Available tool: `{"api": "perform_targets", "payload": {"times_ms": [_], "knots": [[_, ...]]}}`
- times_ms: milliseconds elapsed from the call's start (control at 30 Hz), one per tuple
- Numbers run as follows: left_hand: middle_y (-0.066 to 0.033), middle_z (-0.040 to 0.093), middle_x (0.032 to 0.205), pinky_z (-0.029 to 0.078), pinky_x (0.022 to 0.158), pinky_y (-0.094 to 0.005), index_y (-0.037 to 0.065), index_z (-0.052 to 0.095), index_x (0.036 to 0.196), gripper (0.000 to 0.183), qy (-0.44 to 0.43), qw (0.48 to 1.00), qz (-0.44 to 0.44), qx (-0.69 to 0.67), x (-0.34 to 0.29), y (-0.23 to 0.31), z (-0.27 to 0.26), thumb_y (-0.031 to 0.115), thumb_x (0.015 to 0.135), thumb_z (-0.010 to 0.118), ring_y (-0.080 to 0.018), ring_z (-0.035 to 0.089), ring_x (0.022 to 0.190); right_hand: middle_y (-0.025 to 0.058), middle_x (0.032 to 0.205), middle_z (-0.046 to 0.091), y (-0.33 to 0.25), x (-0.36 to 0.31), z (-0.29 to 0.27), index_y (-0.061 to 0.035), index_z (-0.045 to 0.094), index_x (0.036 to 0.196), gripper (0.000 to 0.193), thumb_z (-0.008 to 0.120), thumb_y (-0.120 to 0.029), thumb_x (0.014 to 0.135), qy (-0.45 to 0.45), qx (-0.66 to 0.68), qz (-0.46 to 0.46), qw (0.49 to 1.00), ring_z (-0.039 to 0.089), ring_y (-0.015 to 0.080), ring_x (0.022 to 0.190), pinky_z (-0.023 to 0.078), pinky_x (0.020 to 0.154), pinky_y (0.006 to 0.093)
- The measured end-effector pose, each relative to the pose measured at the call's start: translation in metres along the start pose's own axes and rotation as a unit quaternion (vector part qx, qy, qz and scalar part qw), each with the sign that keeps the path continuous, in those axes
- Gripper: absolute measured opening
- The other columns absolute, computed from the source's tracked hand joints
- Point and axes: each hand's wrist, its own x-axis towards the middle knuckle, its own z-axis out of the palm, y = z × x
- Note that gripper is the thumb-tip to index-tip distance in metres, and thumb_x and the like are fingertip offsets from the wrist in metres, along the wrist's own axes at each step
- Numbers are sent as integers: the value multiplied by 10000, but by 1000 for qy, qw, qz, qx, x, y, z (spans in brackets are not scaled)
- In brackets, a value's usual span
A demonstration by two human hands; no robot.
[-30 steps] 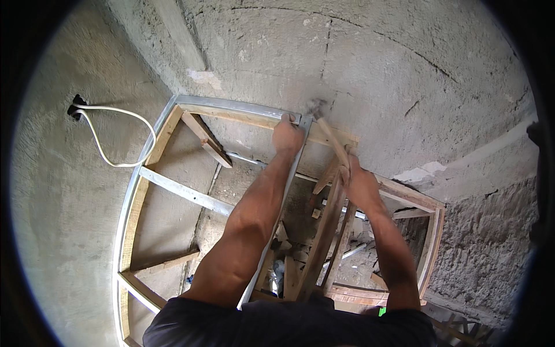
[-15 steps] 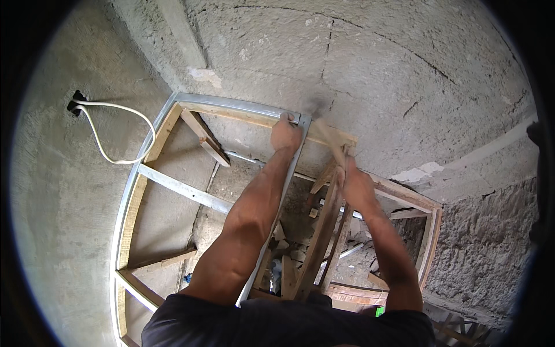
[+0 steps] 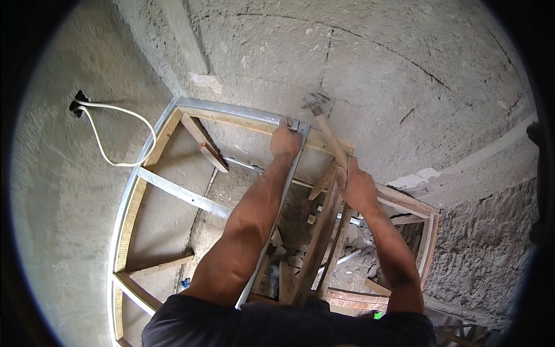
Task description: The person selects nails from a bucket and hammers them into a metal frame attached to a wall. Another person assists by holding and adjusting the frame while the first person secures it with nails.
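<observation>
My right hand (image 3: pixel 357 188) is closed round the wooden handle of a claw hammer (image 3: pixel 330 136). The hammer's metal head is raised off the frame, just up and right of a corner where two metal channels meet. At that corner my left hand (image 3: pixel 284 140) is closed on the end of the long metal channel (image 3: pixel 293 165), beside the top metal channel (image 3: pixel 231 111). Whether a nail or screw sits in its fingers cannot be seen. The channels lie along a timber frame (image 3: pixel 243 118) set against the concrete wall.
A loop of white cable (image 3: pixel 134 112) sticks out of a hole in the left wall. A metal crosspiece (image 3: pixel 184 192) spans the left bay. Upright timbers (image 3: pixel 321 243) stand below my right hand. Rubble and wood scraps (image 3: pixel 292 260) lie on the floor, and more timber framing (image 3: pixel 430 243) is at right.
The hammer head, smeared by motion before, now shows more clearly, slightly higher and to the left. My left hand stays at the channel corner. The view has shifted a little.
</observation>
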Motion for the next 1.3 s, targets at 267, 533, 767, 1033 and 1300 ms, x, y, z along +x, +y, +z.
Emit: {"api": "perform_targets", "payload": {"times_ms": [267,533,767,1033,1300], "knots": [[-244,752,1076,555,917,-533,128,643,1219,374,9,1000,-2,1,3,2,1,207,854,656,-457,715,1049,283,787,705,1,2,-1,5,470,1294,363,498,-292,1087,-21,-14,4,1000,700,522,765,543,734,609],[-246,751,1069,552,922,-534,135,638,1227,371,-2,1000,-1,-14,2,1,0,219,866,636,-460,713,1046,305,826,713,3,5,-4,1,476,1261,357,480,-315,1093,-71,-2,36,997,702,530,817,536,776,620],[-236,757,1058,557,905,-521,138,646,1223,358,13,1000,-1,2,4,-1,4,230,877,646,-446,720,1039,304,882,726,1,1,-11,3,483,1278,357,528,-275,1059,-80,-24,26,996,706,522,862,537,803,616],[-234,758,1071,557,903,-532,167,647,1234,349,35,999,1,23,2,-3,5,247,895,627,-445,722,1038,304,869,723,2,-2,-7,-4,497,1275,356,509,-294,1069,-106,-39,25,993,710,518,861,541,820,612],[-215,760,1082,550,893,-542,163,682,1210,265,126,991,25,-42,-9,-14,7,230,984,561,-452,714,1036,310,874,722,-17,-34,-1,24,457,1374,464,537,-306,1057,10,61,45,997,708,525,848,544,819,611]]}}
